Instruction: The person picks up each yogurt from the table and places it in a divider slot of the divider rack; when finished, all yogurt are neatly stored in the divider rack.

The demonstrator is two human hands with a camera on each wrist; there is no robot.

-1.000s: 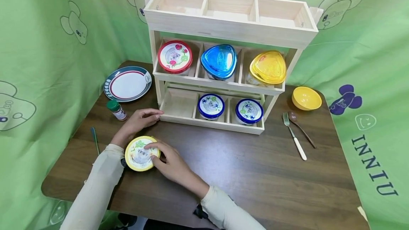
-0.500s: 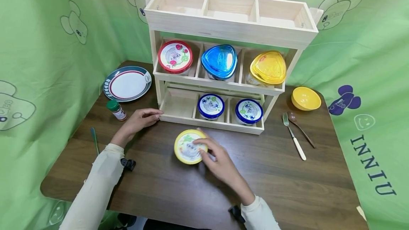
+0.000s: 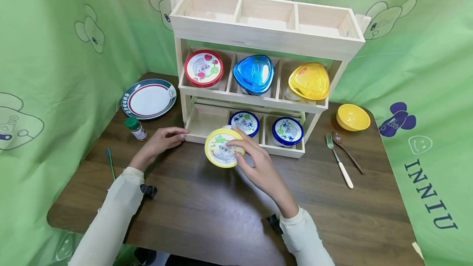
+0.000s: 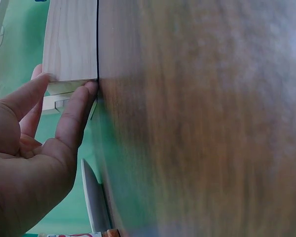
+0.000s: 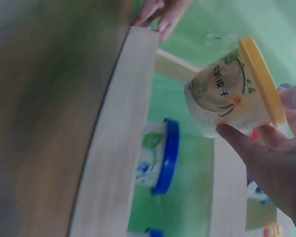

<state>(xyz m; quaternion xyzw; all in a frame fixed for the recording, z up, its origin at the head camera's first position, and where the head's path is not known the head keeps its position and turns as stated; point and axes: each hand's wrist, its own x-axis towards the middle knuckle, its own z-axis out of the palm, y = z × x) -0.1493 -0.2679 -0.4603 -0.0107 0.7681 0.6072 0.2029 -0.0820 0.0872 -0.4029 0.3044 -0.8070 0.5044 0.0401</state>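
While the right hand (image 3: 258, 167) holds the yellow-lid cup (image 3: 223, 147) up near the rack (image 3: 258, 40), it looks light and stiff, best gripped round the rim; the left hand (image 3: 162, 139) lies flat by the rack's left corner, holding nothing; up close, its fingertips (image 4: 86, 91) touch wood; the right wrist view is blurry, fingers (image 5: 246, 148) wrapped round the cup, its inside hidden.

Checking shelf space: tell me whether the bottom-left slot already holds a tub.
No, the bottom-left slot is bare wood, while the yellow tub is in the right hand above the table.
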